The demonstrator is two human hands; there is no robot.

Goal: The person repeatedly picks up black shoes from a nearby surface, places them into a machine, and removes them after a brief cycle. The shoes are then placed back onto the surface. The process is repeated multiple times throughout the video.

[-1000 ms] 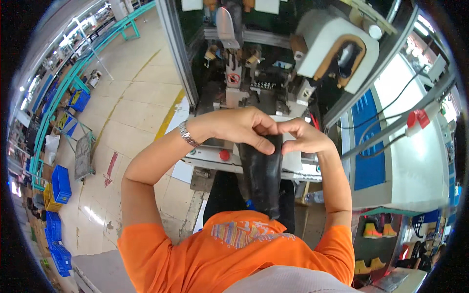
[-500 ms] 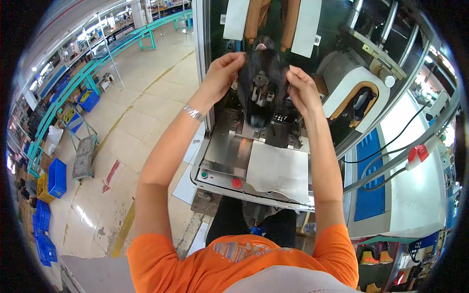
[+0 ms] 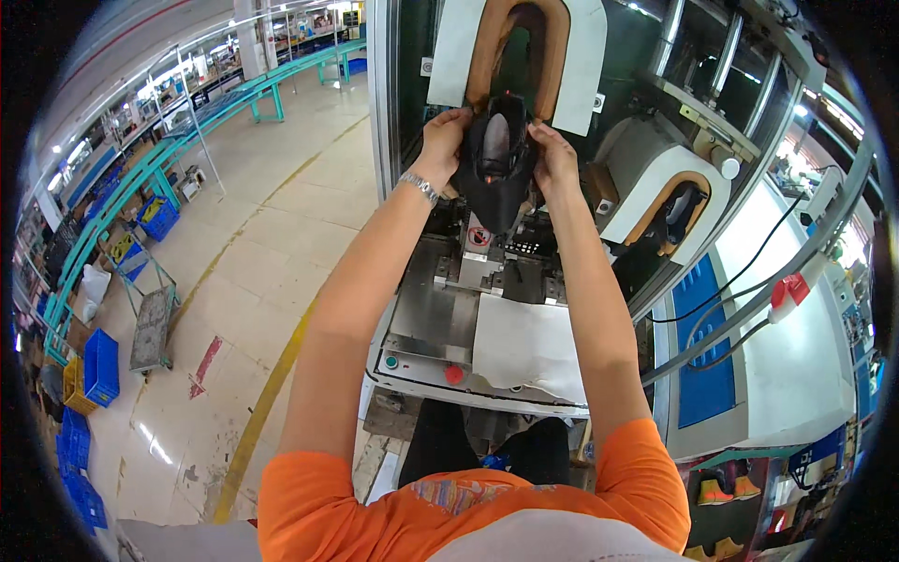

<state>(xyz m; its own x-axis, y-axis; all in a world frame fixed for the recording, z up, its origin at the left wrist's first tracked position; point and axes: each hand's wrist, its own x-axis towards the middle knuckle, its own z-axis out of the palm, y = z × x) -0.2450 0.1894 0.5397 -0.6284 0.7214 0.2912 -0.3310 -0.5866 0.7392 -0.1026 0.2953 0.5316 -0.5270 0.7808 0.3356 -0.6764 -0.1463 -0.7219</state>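
Note:
A black shoe upper [image 3: 493, 199] hangs in front of the machine, its rounded toe end toward me. Through its opening shows a smooth grey form [image 3: 496, 145]; whether the upper is seated on it I cannot tell. My left hand [image 3: 444, 148] pinches the upper's left edge between thumb and fingers, with a metal-band watch on that wrist. On the opposite edge, my right hand [image 3: 554, 157] grips in the same way. Just beyond the upper, a brown U-shaped pad [image 3: 483, 58] lines a white housing. Below it are metal fixtures [image 3: 479, 267].
A white sheet [image 3: 526, 339] lies on the machine's bed, near a red button [image 3: 454, 375] and a green button [image 3: 391, 362]. At right, a second U-shaped pad [image 3: 709, 192] surrounds a dark shoe piece [image 3: 682, 208]. Cables [image 3: 740, 300] run alongside. Blue crates [image 3: 101, 365] stand far left.
Both hands have moved slightly away from me and closer together, carrying the shoe upper. The metal mechanism seen between them earlier is covered, and the grey form now shows in the opening.

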